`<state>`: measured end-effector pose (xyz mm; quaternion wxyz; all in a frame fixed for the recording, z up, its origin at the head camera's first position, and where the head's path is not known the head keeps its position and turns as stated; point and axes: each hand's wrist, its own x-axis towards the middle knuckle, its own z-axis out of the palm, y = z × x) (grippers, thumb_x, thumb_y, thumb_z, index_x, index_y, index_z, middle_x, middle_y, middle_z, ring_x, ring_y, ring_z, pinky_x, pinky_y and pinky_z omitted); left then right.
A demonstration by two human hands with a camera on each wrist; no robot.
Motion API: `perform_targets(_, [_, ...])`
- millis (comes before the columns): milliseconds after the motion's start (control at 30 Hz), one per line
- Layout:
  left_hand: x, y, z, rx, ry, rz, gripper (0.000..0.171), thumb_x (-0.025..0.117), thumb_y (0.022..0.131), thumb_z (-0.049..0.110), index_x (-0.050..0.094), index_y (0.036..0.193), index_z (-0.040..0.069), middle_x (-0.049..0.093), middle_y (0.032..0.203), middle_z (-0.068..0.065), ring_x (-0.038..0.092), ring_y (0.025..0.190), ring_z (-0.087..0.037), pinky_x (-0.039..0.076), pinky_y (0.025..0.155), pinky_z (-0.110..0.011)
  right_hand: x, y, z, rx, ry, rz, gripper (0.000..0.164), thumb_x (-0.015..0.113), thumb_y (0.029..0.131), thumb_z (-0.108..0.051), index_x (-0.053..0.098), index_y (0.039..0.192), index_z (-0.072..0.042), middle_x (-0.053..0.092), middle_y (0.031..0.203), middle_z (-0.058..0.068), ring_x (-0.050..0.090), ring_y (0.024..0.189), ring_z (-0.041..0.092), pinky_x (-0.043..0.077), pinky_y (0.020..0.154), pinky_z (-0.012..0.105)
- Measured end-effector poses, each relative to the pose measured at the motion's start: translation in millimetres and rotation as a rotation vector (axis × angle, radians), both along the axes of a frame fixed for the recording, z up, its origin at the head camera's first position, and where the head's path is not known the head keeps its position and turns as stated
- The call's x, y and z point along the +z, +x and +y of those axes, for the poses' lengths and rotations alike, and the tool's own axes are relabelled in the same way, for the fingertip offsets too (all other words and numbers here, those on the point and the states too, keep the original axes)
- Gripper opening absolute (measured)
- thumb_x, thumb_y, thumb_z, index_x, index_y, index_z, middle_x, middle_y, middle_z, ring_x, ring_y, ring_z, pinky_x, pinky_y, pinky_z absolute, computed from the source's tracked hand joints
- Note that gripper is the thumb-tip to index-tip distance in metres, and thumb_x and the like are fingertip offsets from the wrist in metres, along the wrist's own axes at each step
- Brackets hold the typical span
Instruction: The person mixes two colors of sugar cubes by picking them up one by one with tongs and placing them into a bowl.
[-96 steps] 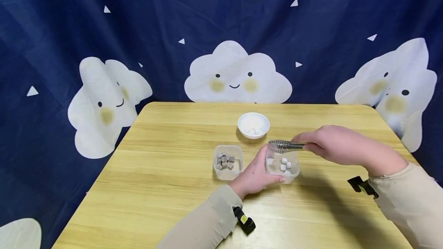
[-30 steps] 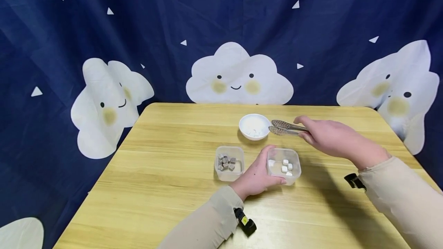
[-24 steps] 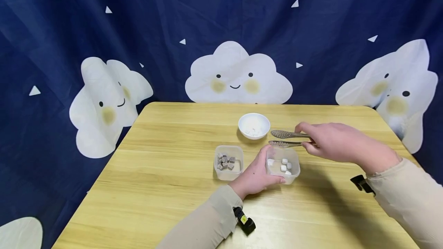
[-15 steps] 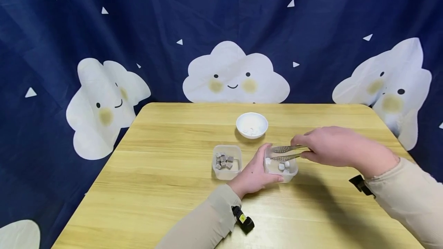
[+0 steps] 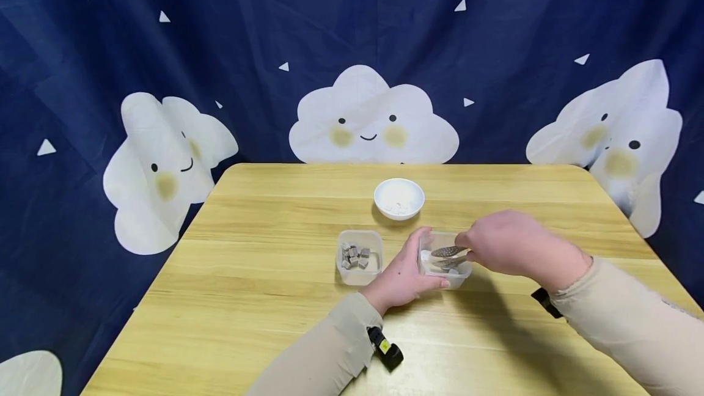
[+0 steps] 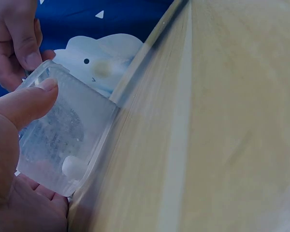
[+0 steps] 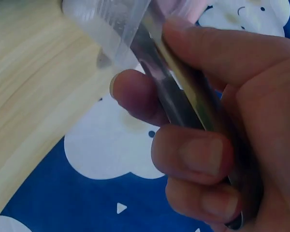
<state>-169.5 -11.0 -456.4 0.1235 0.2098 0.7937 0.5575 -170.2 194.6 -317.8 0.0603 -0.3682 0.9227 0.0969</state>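
Observation:
My left hand (image 5: 400, 278) grips the near-left side of a clear plastic container (image 5: 461, 284), thumb along its front wall. In the left wrist view a white cube (image 6: 74, 167) shows through the container's wall. My right hand (image 5: 508, 243) holds metal tongs (image 5: 448, 251), whose perforated heads reach down inside this container among the white cubes. The right wrist view shows the fingers curled round the tong arms (image 7: 183, 104). The tong heads and my right hand partly cover the cubes, and I cannot tell whether one is between the heads.
A second clear container (image 5: 360, 280) with several grey cubes (image 5: 354, 255) stands to the left. Behind the two containers is a white bowl (image 5: 399, 200) with small whitish pieces at its bottom. All rest on a wooden table (image 5: 247, 249) before a dark blue cloud-print curtain (image 5: 264, 17).
My right hand has brought the tongs from beside the bowl down into the container of white cubes, and the tong heads have come closer together. My left hand keeps its grip.

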Motion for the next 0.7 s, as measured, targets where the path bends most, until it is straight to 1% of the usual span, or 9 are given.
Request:
perform_targets(133, [0.5,0.3,-1,0.0,0.001,0.002,0.105,0.089,0.079,0.026,0.02,0.159,0.028,0.039,0.155,0.01,0.044,0.133,-0.008,0.032,0.114,-0.033,-0.4,0.4,-4,0.0,0.02,-0.013,0.019,0.076,0.089,-0.024,0.06,0.081,-0.026,0.05,0.062,-0.008,0.049,0.055,0.013,0.047,0.049,0.04])
perform_targets(200, [0.5,0.3,-1,0.0,-0.004,0.006,0.106,0.089,0.079,0.026,0.02,0.159,0.027,0.039,0.155,0.01,0.043,0.133,-0.008,0.031,0.114,-0.034,-0.1,1.3,-5,0.009,0.01,-0.006,0.019,0.077,0.089,-0.023,0.06,0.081,-0.026,0.05,0.062,-0.008,0.049,0.054,0.012,0.046,0.049,0.039])
perform_targets(300, [0.2,0.6,-1,-0.001,-0.011,0.016,0.106,0.089,0.079,0.028,0.019,0.159,0.025,0.039,0.155,0.009,0.043,0.134,-0.009,0.032,0.114,-0.034,-0.3,2.0,-1,0.022,-0.039,0.018,0.021,0.076,0.089,-0.023,0.058,0.08,-0.028,0.047,0.061,-0.01,0.045,0.053,0.01,0.043,0.047,0.037])
perform_targets(400, [-0.9,0.2,-1,-0.001,-0.018,0.02,0.106,0.088,0.08,0.03,0.019,0.159,0.025,0.039,0.155,0.009,0.042,0.134,-0.009,0.032,0.114,-0.035,-0.4,2.2,4,0.047,-0.114,0.045,0.02,0.076,0.09,-0.022,0.059,0.081,-0.028,0.045,0.061,-0.013,0.044,0.053,0.008,0.041,0.047,0.035])
perform_targets(533, [-1.7,-0.3,-1,0.006,-0.033,0.019,0.107,0.088,0.079,0.033,0.019,0.16,0.026,0.041,0.152,0.007,0.045,0.131,-0.009,0.034,0.112,-0.036,2.2,1.6,12,0.083,-0.207,0.076,0.013,0.077,0.089,-0.016,0.067,0.092,-0.025,0.058,0.068,-0.015,0.054,0.057,0.007,0.047,0.05,0.036])
perform_targets(633, [-0.8,-0.2,-1,0.013,-0.043,0.022,0.107,0.089,0.078,0.033,0.019,0.159,0.027,0.043,0.15,0.004,0.046,0.13,-0.01,0.034,0.112,-0.037,6.2,0.5,18,0.085,-0.257,0.091,0.018,0.077,0.088,-0.014,0.071,0.102,-0.024,0.067,0.079,-0.013,0.063,0.063,0.011,0.052,0.055,0.04])
perform_targets(700, [0.2,0.1,0,0.016,-0.046,0.023,0.107,0.089,0.078,0.034,0.019,0.159,0.028,0.044,0.149,0.004,0.045,0.131,-0.011,0.032,0.113,-0.037,9.3,-0.6,21,0.072,-0.28,0.103,0.02,0.077,0.089,-0.014,0.073,0.106,-0.024,0.07,0.085,-0.011,0.066,0.067,0.014,0.054,0.057,0.043])
